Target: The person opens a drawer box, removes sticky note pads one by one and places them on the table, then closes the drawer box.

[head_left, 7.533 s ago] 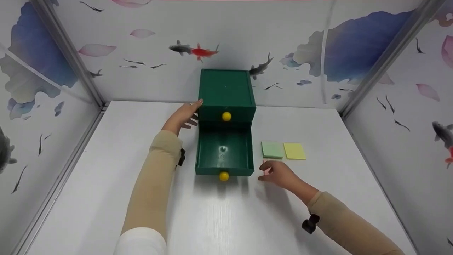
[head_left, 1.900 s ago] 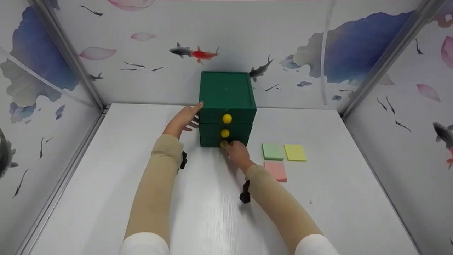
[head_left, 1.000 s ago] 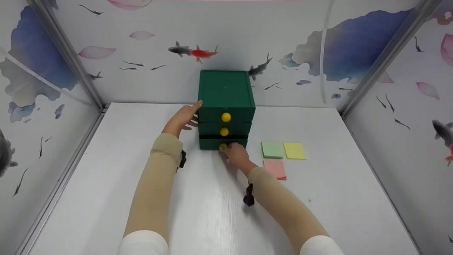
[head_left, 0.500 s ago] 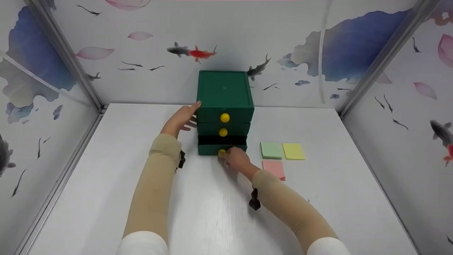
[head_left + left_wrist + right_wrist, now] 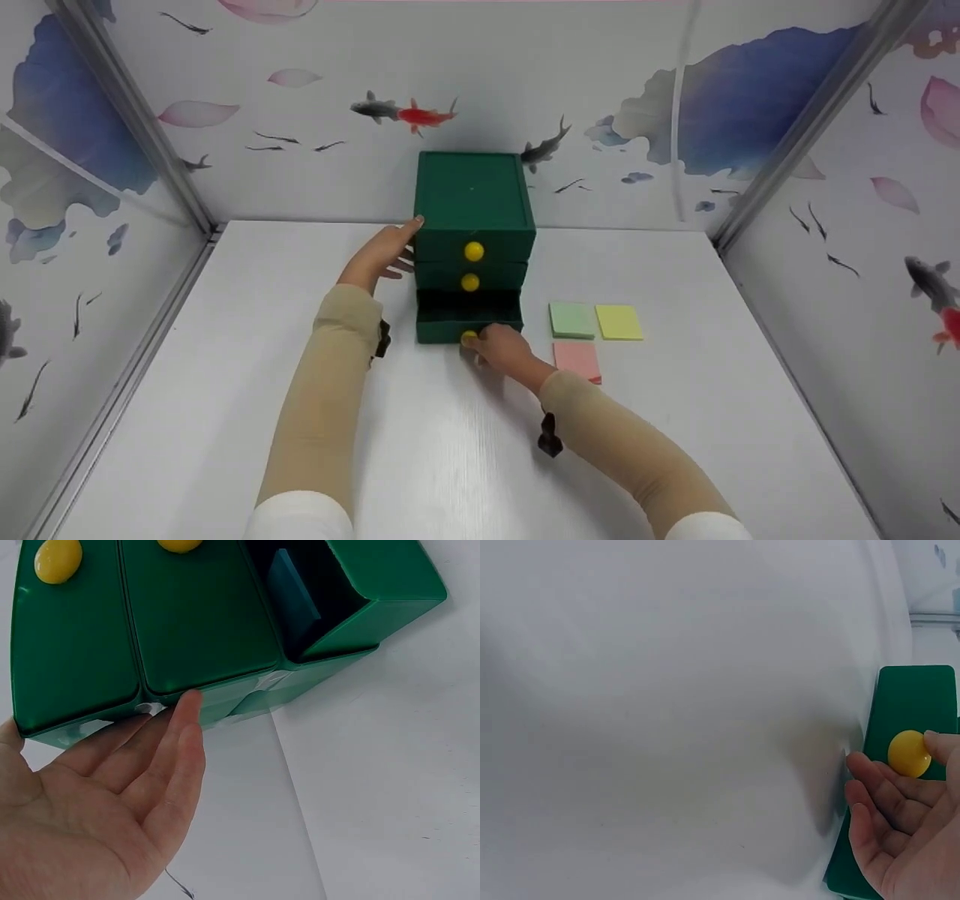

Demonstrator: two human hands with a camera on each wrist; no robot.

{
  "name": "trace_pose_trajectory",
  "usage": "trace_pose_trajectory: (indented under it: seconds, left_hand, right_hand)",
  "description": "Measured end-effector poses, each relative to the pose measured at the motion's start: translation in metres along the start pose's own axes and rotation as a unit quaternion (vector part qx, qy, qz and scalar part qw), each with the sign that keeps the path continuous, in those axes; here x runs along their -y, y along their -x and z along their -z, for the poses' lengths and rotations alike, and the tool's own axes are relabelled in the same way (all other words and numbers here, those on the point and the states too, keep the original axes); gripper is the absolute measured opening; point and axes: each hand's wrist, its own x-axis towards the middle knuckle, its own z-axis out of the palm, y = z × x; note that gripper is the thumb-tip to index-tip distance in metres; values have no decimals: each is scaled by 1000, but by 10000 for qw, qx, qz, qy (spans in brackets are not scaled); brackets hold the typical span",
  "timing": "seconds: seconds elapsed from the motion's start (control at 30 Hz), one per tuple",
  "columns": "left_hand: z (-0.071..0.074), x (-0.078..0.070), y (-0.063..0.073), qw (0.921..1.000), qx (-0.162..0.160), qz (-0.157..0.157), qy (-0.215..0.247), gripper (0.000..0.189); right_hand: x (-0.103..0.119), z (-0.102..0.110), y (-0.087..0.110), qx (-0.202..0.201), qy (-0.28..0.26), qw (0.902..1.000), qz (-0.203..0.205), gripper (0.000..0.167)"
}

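Note:
A green cabinet (image 5: 474, 191) with three drawers and yellow knobs stands against the back wall. My right hand (image 5: 504, 349) pinches the knob (image 5: 909, 754) of the bottom drawer (image 5: 442, 332), which is pulled partly out. Its inside is dark in the head view; the left wrist view shows a flat teal-blue piece (image 5: 291, 596) within. The top drawer (image 5: 439, 247) and middle drawer (image 5: 441, 276) are closed. My left hand (image 5: 384, 251) rests against the cabinet's left side, fingers extended along it, thumb at the upper front corner.
To the right of the cabinet lie three sticky-note pads on the white table (image 5: 420, 450): green (image 5: 571, 319), yellow (image 5: 619, 322) and pink (image 5: 576, 360). Printed wall panels enclose the table at the back and both sides.
Earlier the middle drawer was out and my right hand was over the pink pad. That drawer got closed; my right hand has since drawn the bottom drawer toward me. My left hand stays put.

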Motion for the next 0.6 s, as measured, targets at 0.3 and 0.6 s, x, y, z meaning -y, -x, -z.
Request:
trace_pose_trajectory:
  seconds: [0.3,0.6]
  left_hand:
    - [0,0,2,10000,41,-20,-31,75]
    - [0,2,1,9999,71,-67,76,75]
  right_hand:
    - [1,-1,12,182,112,9998,-62,40]
    - [0,-3,24,272,363,9987,211,42]
